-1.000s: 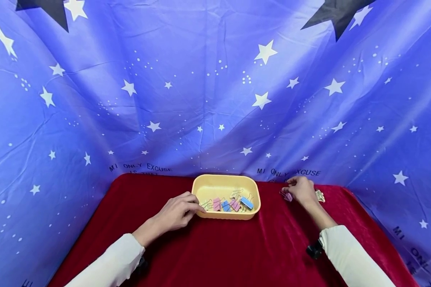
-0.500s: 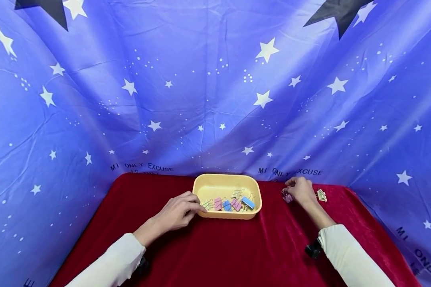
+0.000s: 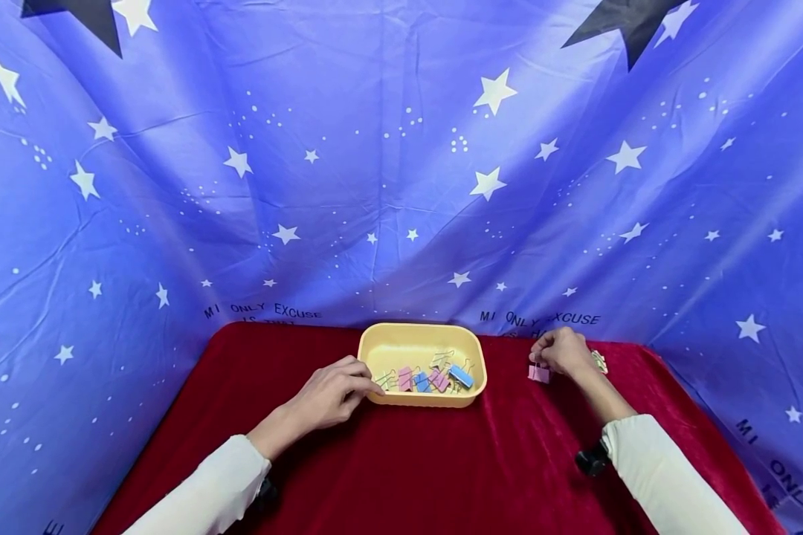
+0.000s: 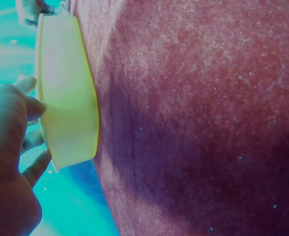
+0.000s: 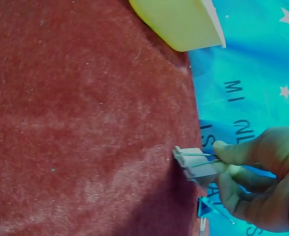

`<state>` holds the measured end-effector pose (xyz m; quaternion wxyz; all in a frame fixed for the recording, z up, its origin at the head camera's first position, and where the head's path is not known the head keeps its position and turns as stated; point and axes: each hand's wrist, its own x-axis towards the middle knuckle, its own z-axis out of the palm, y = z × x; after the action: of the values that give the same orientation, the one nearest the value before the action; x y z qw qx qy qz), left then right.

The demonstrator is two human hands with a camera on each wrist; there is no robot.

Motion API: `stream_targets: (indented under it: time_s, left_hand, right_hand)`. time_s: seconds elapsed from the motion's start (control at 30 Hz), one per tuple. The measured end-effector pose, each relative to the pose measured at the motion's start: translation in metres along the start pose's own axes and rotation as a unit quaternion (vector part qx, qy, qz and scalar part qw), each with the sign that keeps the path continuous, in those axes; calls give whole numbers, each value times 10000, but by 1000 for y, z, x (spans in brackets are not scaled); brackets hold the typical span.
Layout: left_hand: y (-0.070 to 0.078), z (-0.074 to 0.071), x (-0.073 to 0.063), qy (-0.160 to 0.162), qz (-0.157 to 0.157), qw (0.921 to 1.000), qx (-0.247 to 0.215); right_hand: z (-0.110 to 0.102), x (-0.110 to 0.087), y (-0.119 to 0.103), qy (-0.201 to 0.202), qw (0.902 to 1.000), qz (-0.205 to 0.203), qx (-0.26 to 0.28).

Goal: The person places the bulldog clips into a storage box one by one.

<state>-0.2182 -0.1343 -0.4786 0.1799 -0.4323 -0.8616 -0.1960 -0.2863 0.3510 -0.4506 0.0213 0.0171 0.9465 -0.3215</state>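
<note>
My right hand (image 3: 563, 352) pinches a pink binder clip (image 3: 538, 374) by its wire handles, with the clip's body pointing down over the red cloth. In the right wrist view that binder clip (image 5: 193, 162) looks pale, and thumb and fingertips meet on its wires. My left hand (image 3: 340, 392) holds the near left corner of a yellow plastic box (image 3: 421, 402). The left wrist view has the thumb on the outside of the box's wall (image 4: 66, 88) and the other fingers around the rim. Several pink, blue and pale binder clips (image 3: 460, 377) lie inside the box.
A pale yellow binder clip (image 3: 599, 362) lies just right of my right hand, partly hidden behind it. Red velvet cloth (image 3: 401, 468) covers the table. A blue star-printed curtain (image 3: 388, 186) rises along the back and both sides.
The pink binder clip has turned in my right fingers, so its flat body now hangs downward. The right wrist has shifted slightly right, covering more of the pale clip. The left hand stays put.
</note>
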Motion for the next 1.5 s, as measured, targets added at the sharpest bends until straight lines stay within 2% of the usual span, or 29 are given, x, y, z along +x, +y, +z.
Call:
stream_targets:
  time_s: [0.13,0.23,0.43,0.6,0.8,1.07,1.17,1.33,1.5]
  left_hand:
    - [0,1,0,6,-1,10000,2]
    - [0,1,-1,8,2,10000,2]
    - [0,1,-1,10,-1,10000,20]
    - [0,1,-1,17,-25,10000,15]
    - [2,0,0,3,-65,10000,-32]
    - [0,2,-1,102,0,9999,-27]
    - [-1,2,-1,160,23,9999,-4]
    - [-1,3,-1,148,0,9999,15]
    - [1,2,0,93,-42,9999,-29]
  right_hand:
    - [-4,-1,-3,-331,9983,66,474]
    - [-6,-1,-5,-535,9965,145,631]
    - [-13,-2,-12,-860,9867,285,1348]
    - [-17,-2,-17,-1041,9668,536,2269]
    - [-19,0,-20,-1172,9235,896,3541]
    - [-22,0,-31,-1209,8775,896,4554]
    - [-21,-1,-37,-1243,8642,887,4794]
    - [-19,-2,-48,-1299,8547,853,4953]
    - [-13,-5,-62,-1311,8567,832,4918]
